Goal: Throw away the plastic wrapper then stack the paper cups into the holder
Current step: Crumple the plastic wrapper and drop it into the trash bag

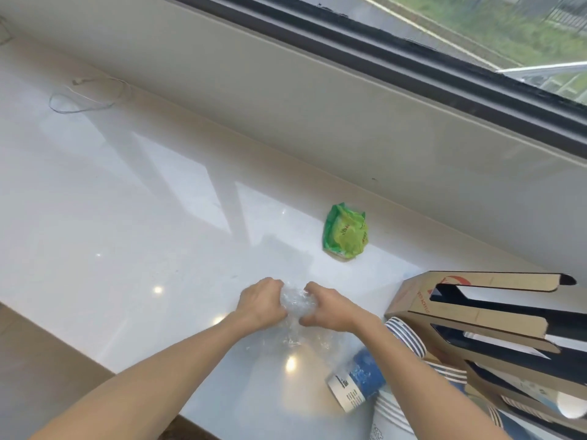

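Both hands, left hand (261, 303) and right hand (328, 308), have their fingers clamped on the clear plastic wrapper (297, 304), balling it small so it bins easily. Paper cups (405, 336) and cardboard holder (482, 315) wait just right of the fingers on the tabletop (127, 217).

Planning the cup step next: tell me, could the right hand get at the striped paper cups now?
Probably not yet: the right hand is gripping the clear plastic wrapper, though the striped paper cups lie close beside its forearm.
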